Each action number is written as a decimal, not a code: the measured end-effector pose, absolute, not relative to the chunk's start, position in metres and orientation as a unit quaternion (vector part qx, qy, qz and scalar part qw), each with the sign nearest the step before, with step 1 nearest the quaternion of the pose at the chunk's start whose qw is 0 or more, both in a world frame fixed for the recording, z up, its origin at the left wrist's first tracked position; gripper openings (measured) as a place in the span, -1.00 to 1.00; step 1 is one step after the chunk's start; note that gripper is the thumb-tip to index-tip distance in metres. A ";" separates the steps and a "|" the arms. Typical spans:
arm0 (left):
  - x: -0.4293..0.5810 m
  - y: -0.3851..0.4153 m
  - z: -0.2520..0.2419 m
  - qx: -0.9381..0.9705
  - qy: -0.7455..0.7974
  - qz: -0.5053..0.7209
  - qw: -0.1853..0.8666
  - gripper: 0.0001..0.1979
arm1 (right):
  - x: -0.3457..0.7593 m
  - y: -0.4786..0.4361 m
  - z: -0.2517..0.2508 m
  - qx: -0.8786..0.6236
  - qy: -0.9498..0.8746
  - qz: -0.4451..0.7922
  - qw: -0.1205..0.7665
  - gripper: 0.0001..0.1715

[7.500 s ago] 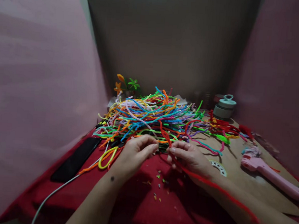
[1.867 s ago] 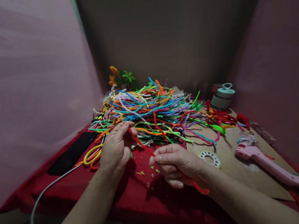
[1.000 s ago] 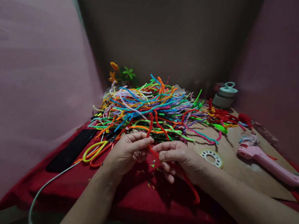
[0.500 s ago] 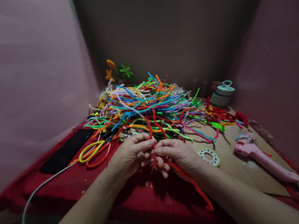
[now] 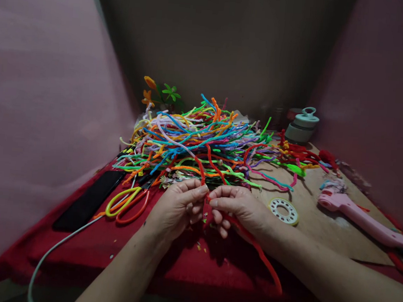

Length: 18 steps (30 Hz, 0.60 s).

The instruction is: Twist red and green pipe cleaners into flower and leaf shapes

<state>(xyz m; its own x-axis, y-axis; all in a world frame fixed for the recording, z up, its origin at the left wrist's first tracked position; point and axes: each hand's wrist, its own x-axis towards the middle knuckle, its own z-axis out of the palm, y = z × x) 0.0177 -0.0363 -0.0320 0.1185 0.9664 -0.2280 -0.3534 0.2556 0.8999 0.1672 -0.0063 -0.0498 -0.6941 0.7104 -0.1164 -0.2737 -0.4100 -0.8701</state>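
Red pipe cleaner (image 5: pixel 264 258) is pinched between my two hands, close together over the table's front half. My left hand (image 5: pixel 179 205) is closed on it with thumb and forefinger; a red length rises from those fingertips toward the pile. My right hand (image 5: pixel 234 207) pinches it just beside, its lower fingers loosely curled. From under the right hand a long red tail slants down to the right. Whether the red lengths are one piece is hidden by my fingers. Just behind the hands lies a big heap of colourful pipe cleaners (image 5: pixel 195 136).
Left of my hands are scissors (image 5: pixel 127 204) with yellow and red handles, a black phone (image 5: pixel 89 202) and a white cable (image 5: pixel 58 244). At right, a tape spool (image 5: pixel 283 211) and a pink glue gun (image 5: pixel 363 217) lie on a board. A lidded bottle (image 5: pixel 301 126) stands behind.
Both hands keep their pinch, with only slight finger movement. The free red tail at right has swung a little lower and inward. The view has shifted slightly.
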 end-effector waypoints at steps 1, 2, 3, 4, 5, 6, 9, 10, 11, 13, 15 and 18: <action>0.018 -0.037 -0.032 0.351 0.433 0.502 0.661 -0.80 | 0.167 -0.006 -0.049 -0.243 -0.443 0.806 0.308 -0.84; 0.018 -0.037 -0.032 0.352 0.430 0.502 0.663 -0.80 | 0.167 -0.006 -0.048 -0.242 -0.437 0.809 0.311 -0.83; 0.018 -0.037 -0.032 0.352 0.430 0.501 0.664 -0.80 | 0.167 -0.006 -0.047 -0.242 -0.430 0.812 0.313 -0.82; 0.019 -0.037 -0.032 0.352 0.431 0.498 0.665 -0.80 | 0.168 -0.007 -0.047 -0.241 -0.425 0.814 0.314 -0.82; 0.019 -0.037 -0.031 0.353 0.433 0.495 0.666 -0.80 | 0.168 -0.007 -0.047 -0.239 -0.422 0.816 0.314 -0.83; 0.019 -0.037 -0.031 0.356 0.435 0.492 0.665 -0.80 | 0.168 -0.007 -0.047 -0.235 -0.421 0.818 0.313 -0.83; 0.017 -0.037 -0.031 0.377 0.438 0.482 0.659 -0.79 | 0.169 -0.007 -0.049 -0.218 -0.434 0.819 0.306 -0.84; 0.017 -0.037 -0.031 0.385 0.439 0.479 0.656 -0.79 | 0.169 -0.007 -0.049 -0.214 -0.439 0.818 0.304 -0.83; 0.016 -0.037 -0.031 0.392 0.439 0.475 0.654 -0.80 | 0.169 -0.007 -0.049 -0.213 -0.444 0.816 0.303 -0.82; 0.014 -0.038 -0.031 0.401 0.439 0.469 0.653 -0.81 | 0.170 -0.007 -0.048 -0.216 -0.450 0.811 0.305 -0.82; 0.012 -0.038 -0.030 0.408 0.439 0.461 0.654 -0.82 | 0.170 -0.007 -0.047 -0.222 -0.453 0.805 0.312 -0.83; 0.011 -0.039 -0.030 0.422 0.439 0.453 0.651 -0.86 | 0.170 -0.008 -0.046 -0.231 -0.459 0.796 0.320 -0.84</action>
<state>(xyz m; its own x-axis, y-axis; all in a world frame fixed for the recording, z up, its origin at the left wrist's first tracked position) 0.0114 -0.0389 -0.0300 0.2046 0.9604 -0.1894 -0.2181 0.2334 0.9476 0.1704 -0.0081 -0.0458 -0.6887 0.7213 -0.0739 -0.2979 -0.3745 -0.8781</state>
